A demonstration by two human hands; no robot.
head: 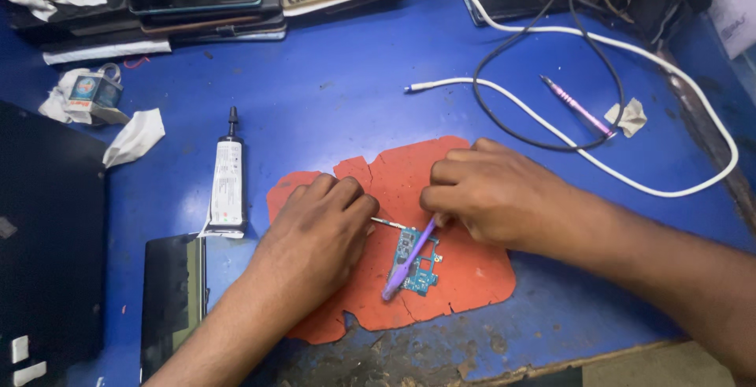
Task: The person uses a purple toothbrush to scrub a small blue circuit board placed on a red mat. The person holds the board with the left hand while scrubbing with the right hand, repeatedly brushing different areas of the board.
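The blue worktop (378, 80) carries everything, and most of the clutter is pushed back, well beyond both hands, which leaves the near edge free for fine work. A ragged orange mat (465, 273) lies under the hands, probably to keep the small part from sliding and to spare the worn surface below.

A dark phone (169, 296) lies face up just outside the left wrist. A white tube of glue (227, 178) with a black nozzle lies just beyond the left hand, near but not touching. A white cable (583, 147) and a black cable (543, 80) loop behind the right hand, with a pink pen tool (575, 105) among them.

The left hand (319, 233) is curled, fingers drawn together, pinching a thin metal tool (387, 222) whose tip points toward the right hand; it seems braced on the mat for steadiness. The right hand (492, 194) is also closed, fingers bunched around the top of a purple tool (409, 259) that slants down and toward the person.

The small blue-green circuit board (416, 265) lies flat on the mat between the two hands, just below the right hand's fingertips and just beside the left hand's thumb side. The purple tool crosses over it; the metal tip stops just at its upper edge. Neither hand appears to touch the board directly.
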